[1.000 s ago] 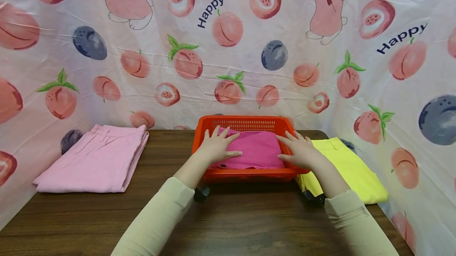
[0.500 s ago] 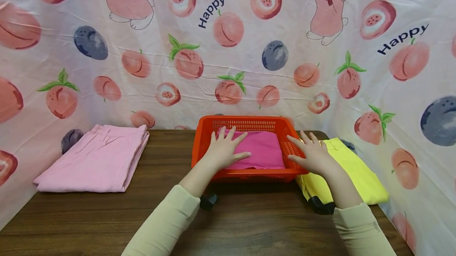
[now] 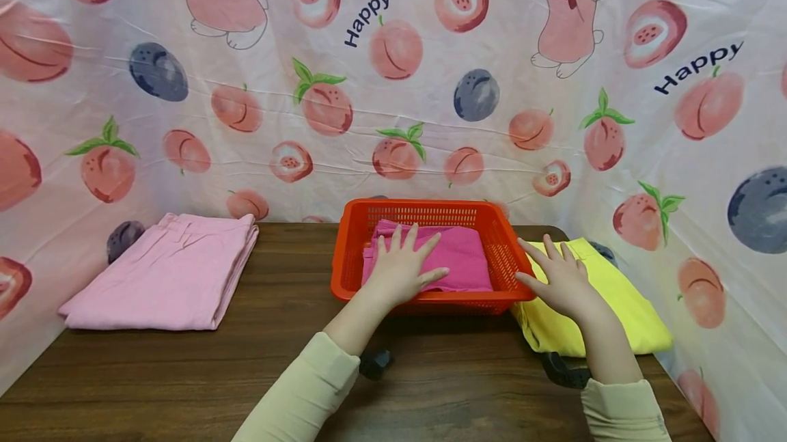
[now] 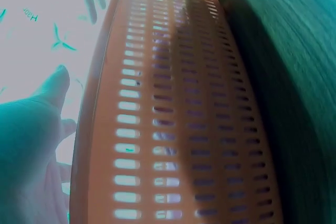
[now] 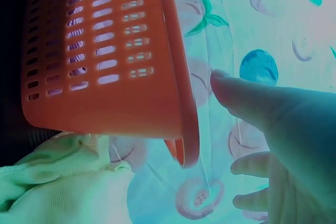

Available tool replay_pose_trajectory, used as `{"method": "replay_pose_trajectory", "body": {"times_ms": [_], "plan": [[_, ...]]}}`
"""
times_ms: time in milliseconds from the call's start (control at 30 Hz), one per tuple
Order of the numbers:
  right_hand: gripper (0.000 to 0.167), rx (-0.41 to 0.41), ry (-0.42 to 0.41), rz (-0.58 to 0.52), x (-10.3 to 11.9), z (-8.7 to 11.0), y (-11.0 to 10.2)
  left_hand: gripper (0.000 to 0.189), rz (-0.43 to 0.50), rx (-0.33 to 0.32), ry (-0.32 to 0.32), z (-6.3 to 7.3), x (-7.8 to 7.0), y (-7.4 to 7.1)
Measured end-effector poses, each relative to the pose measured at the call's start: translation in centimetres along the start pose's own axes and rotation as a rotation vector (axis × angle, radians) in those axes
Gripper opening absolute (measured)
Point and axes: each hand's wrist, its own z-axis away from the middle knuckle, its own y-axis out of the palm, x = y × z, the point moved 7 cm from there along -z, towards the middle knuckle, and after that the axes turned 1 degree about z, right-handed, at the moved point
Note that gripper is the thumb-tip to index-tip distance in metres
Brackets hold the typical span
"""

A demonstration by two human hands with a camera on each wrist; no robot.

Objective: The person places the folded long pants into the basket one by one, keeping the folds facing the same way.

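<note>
In the head view a red-orange plastic basket (image 3: pixel 430 296) with slotted walls stands at the back of the table. Folded magenta cloth (image 3: pixel 461 257) lies inside it, partly hidden by my left hand (image 3: pixel 402 269). That hand is spread over the basket's front left part, thumb pointing right, gripping nothing. My right hand (image 3: pixel 562 281) hovers just off the basket's right end with fingers apart, in front of folded yellow pants (image 3: pixel 615 298). The left wrist view has the basket's slotted wall (image 4: pixel 173 103) close up, my thumb beside its rim. In the right wrist view my fingers are straight beside the basket corner.
Folded light pink pants (image 3: pixel 162 274) lie on the left of the dark wood table (image 3: pixel 154 380). A fruit-printed curtain (image 3: pixel 393 121) closes off the back and both sides. Black wrist camera mounts (image 3: pixel 375 363) hang under the wrists.
Both hands have shifted to the right and slightly nearer to me, fingers still spread. The right hand has left the basket's inside edge and is now beyond its right rim. The basket stays put.
</note>
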Motion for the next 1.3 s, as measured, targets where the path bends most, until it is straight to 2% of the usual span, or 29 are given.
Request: {"method": "replay_pose_trajectory", "body": {"times_ms": [233,400,567,1067,1300], "plan": [[0.069,-0.037,0.032,-0.046,-1.6,0.8,-0.1,0.069,0.011,-0.019,-0.007,0.0,-1.1,0.3],[0.070,-0.064,0.037,-0.064,-2.3,1.2,-0.4,0.068,0.031,-0.031,0.015,0.0,-2.2,0.6],[0.072,-0.057,0.067,-0.054,-3.2,1.5,-0.8,0.068,0.028,-0.031,0.033,0.0,-3.5,1.0],[0.069,-0.089,0.074,-0.092,-6.6,2.6,-2.1,0.070,0.083,-0.043,0.075,-0.3,-8.0,2.0],[0.069,-0.073,0.062,-0.133,-7.6,2.6,-1.8,0.070,0.122,-0.038,0.120,-0.1,-10.3,2.4]]}}
